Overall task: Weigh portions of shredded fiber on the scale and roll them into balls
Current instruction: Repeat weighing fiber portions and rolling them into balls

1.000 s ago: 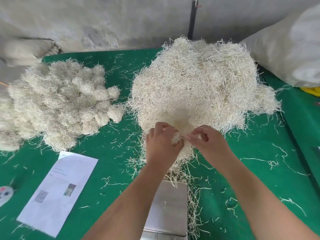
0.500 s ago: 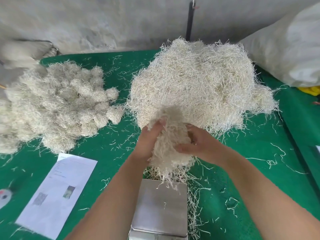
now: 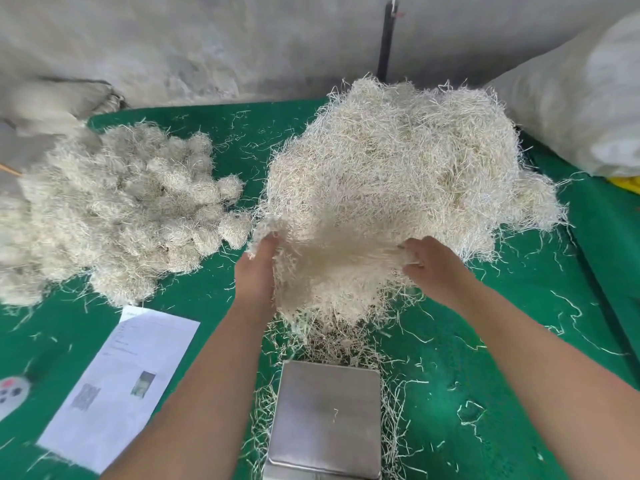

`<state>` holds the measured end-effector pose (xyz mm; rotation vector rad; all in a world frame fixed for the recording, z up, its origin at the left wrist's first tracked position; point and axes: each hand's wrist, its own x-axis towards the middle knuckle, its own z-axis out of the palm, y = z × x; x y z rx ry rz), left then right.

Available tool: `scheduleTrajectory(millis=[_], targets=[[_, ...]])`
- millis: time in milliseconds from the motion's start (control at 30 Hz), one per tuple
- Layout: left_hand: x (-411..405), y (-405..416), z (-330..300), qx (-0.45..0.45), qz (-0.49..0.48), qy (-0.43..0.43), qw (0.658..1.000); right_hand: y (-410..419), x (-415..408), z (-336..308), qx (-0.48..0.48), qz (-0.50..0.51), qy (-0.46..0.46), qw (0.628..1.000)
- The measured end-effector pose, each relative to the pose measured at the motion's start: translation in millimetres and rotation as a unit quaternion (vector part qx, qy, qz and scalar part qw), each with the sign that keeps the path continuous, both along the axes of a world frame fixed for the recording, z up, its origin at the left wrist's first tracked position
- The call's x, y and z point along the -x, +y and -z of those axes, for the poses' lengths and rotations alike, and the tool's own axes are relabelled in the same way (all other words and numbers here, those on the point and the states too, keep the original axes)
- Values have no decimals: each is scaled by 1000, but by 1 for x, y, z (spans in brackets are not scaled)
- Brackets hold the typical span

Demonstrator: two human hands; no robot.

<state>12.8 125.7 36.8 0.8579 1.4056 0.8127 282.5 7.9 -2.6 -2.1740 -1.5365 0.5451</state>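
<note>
Looking over the green table (image 3: 519, 341), we see the biggest thing first: the loose heap of shredded fiber (image 3: 398, 174), piled high at the far middle and right, which tells us plenty of weighing is left. To its left lies the pile of finished balls (image 3: 121, 216), wide and many deep, so we judge a good share of the work already done, though we cannot count them.

Next comes the portion (image 3: 329, 268) we are pulling off the near edge of the heap. Our left hand (image 3: 258, 268) is closed on its left end and our right hand (image 3: 429, 261) is pinched on its right end, the strands drawn taut between them; the lower fringe hangs down just above the strewn fibers in front of the scale. It is not fully parted from the heap, as far as we can tell.

Nearer to us stands the scale (image 3: 327, 420), its steel pan bare but for a stray strand, so this portion is not yet weighed and not yet rolled. A printed sheet (image 3: 121, 386) lies to the scale's left, and a small white device (image 3: 12, 393) sits at the left edge.
</note>
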Motion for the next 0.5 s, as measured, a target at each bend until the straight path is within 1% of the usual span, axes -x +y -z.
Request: scheduleTrajectory(millis=[67,133,200,233,300,367,400,433,500], targets=[[1,1,-3,9,-6,11,1000,2,-14,9,10,29,-65,997],[3,1,-8,9,-45,-14,999,4,-26,18,24,69,-110,991],[7,7,-15,32,-99,-38,994,-2,-39,29,77,120,-139,980],[10,11,-17,39,-105,-45,993,-8,-45,34,114,140,-154,971],[14,15,-21,35,-79,-41,995,-18,-51,40,193,138,-199,951],[14,13,-24,30,-44,-17,998,-25,-49,41,254,94,-242,932],[13,11,-25,32,-30,-15,999,-24,-45,39,269,60,-239,931],[12,9,-24,37,-14,-22,999,-21,-39,32,266,22,-205,942],[8,4,-26,49,32,-50,997,-12,-20,12,206,-30,-88,974]])
